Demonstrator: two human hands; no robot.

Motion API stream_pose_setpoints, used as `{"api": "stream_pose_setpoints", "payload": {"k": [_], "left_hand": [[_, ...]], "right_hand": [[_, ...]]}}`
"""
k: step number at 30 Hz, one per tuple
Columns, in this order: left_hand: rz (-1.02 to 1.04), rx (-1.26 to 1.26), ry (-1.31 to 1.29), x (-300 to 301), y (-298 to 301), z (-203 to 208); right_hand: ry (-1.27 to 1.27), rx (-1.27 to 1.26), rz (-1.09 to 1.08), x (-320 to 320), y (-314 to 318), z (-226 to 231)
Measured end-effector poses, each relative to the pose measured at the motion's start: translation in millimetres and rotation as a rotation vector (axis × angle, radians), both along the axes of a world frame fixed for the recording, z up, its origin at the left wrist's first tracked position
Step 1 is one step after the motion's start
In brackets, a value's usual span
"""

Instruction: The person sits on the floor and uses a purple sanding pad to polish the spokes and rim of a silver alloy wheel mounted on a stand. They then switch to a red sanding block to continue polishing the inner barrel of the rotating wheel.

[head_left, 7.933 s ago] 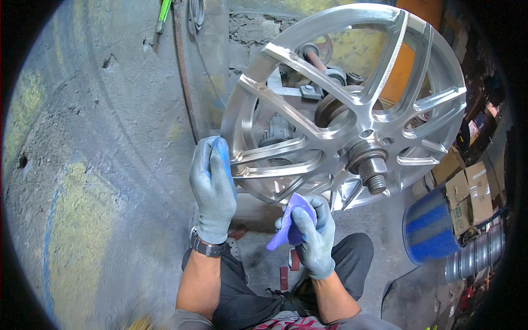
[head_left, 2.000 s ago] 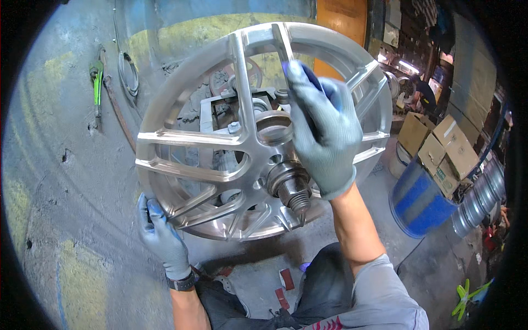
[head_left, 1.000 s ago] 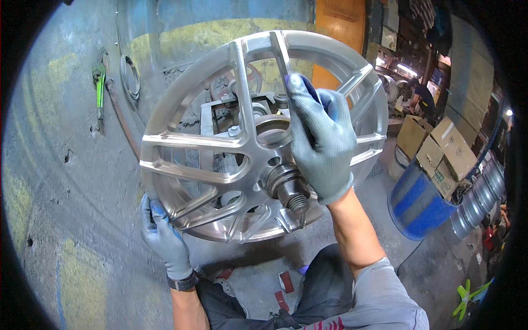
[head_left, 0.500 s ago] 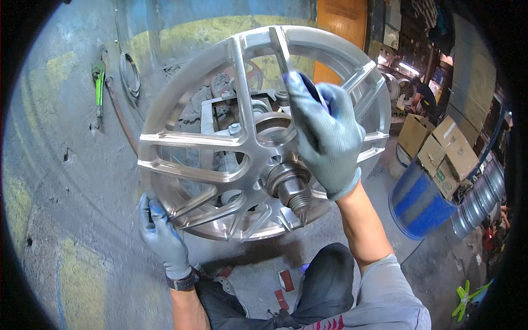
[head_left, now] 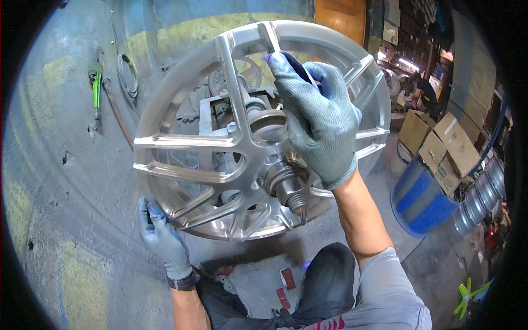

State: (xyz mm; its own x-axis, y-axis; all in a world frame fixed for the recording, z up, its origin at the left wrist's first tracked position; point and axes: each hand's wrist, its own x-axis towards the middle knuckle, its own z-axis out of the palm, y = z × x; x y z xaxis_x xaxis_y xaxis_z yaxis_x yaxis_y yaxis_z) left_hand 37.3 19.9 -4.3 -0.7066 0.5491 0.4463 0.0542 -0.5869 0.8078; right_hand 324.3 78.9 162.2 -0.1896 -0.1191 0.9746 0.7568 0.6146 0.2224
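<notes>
A bare silver multi-spoke alloy wheel (head_left: pixel 220 176) stands tilted in front of me, fixed through its hub on a threaded steel shaft with a large nut (head_left: pixel 289 184). My right hand (head_left: pixel 322 121), in a grey-blue knit glove, is closed on a folded piece of purple sandpaper (head_left: pixel 301 70) and presses it against the upper spoke. Down at the lower left, my gloved left hand (head_left: pixel 165 242) has its fingers curled at the wheel's outer edge. Part of that grip is hidden.
Behind the wheel is a metal frame (head_left: pixel 206 113). On the left wall hang a green-handled tool (head_left: pixel 96 91) and a coiled cable (head_left: pixel 127 77). A blue drum (head_left: pixel 421 201) topped with cardboard boxes (head_left: pixel 451 143) stands right. Red scraps (head_left: pixel 287 279) lie on the floor. Another person (head_left: pixel 426 93) is far right.
My right hand has slid up and slightly left along the spoke with the sandpaper. The wheel's upper part appears slightly shifted left and up. My left hand stays at the lower-left edge.
</notes>
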Motion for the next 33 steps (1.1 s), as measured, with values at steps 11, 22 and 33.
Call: {"api": "stream_pose_setpoints", "payload": {"k": [11, 22, 33], "left_hand": [[-0.044, -0.011, 0.046, -5, -4, 0], [-0.007, -0.043, 0.114, -8, -1, 0], [-0.019, -0.025, 0.056, -7, 1, -4]], "right_hand": [[0.028, -0.015, 0.064, 2, 0, -8], [0.085, -0.001, 0.110, -1, 3, -11], [0.121, -0.165, 0.114, -11, -14, -2]]}}
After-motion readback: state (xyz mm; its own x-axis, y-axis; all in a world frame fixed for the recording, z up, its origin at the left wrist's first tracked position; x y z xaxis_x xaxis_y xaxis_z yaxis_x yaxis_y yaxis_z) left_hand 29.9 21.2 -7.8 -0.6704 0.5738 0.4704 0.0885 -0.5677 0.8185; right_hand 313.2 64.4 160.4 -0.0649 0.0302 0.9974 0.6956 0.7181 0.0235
